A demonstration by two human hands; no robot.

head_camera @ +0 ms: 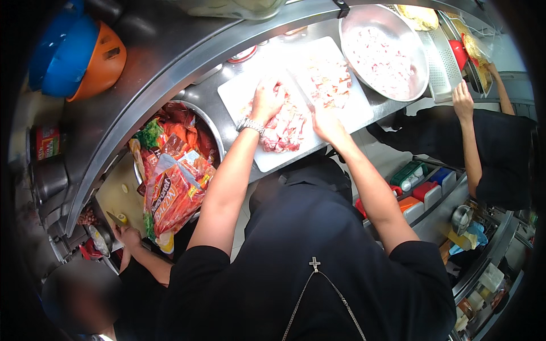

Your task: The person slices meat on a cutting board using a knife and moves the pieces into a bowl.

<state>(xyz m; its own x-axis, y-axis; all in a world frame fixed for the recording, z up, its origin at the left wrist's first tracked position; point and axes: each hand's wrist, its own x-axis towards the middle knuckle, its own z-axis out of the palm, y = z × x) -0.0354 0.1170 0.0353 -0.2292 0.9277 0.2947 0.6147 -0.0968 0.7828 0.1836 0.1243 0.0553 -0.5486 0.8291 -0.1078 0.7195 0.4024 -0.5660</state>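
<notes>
A white cutting board (273, 160) lies on the steel counter before me, partly washed out by glare. My left hand (268, 102) presses on a heap of raw bacon pieces (283, 132) at the board's left side. In my right hand (327, 123) is the handle of a kitchen knife (302, 91), whose blade points away from me between two heaps. Right of the blade lie smaller cut bacon pieces (330, 85). Past the board's right edge, a large steel bowl (420, 81) holds more small pieces.
At left, a steel bowl (219, 140) holds bacon packages (170, 196). A co-worker's hands (128, 236) cut something yellow on another board (128, 172). Another person's hand (463, 100) is by a perforated tray (441, 64). A metal shelf edge (170, 74) with blue and orange bowls (100, 64) curves above.
</notes>
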